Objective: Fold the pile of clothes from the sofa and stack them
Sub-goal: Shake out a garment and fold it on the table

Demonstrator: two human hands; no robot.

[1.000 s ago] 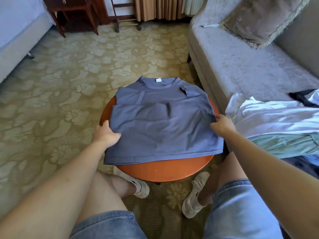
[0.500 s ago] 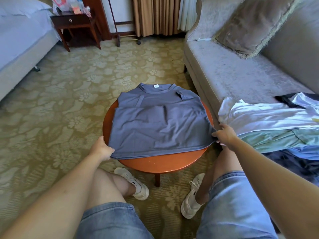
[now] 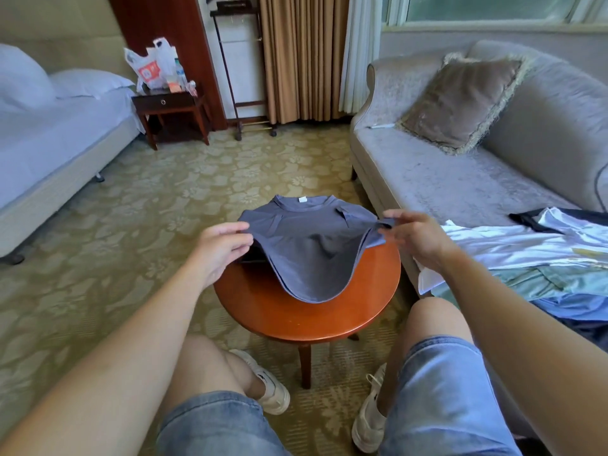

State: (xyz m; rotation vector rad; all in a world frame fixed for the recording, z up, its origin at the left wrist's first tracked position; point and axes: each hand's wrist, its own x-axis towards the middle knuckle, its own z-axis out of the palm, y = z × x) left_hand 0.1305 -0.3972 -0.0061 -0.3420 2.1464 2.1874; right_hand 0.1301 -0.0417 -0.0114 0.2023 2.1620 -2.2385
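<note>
Hotel bedroom: bed (image 3: 49, 136), nightstand (image 3: 171, 108), sofa (image 3: 460, 179).

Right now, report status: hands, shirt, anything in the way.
Left hand, right hand each pinch a hem corner. Hem of grey-blue shirt raised, middle sagging, collar flat on table. Nothing blocking the fold.

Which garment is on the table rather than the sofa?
The grey-blue T-shirt, its near edge held up by the left hand and right hand; the other clothes lie piled on the sofa.
</note>
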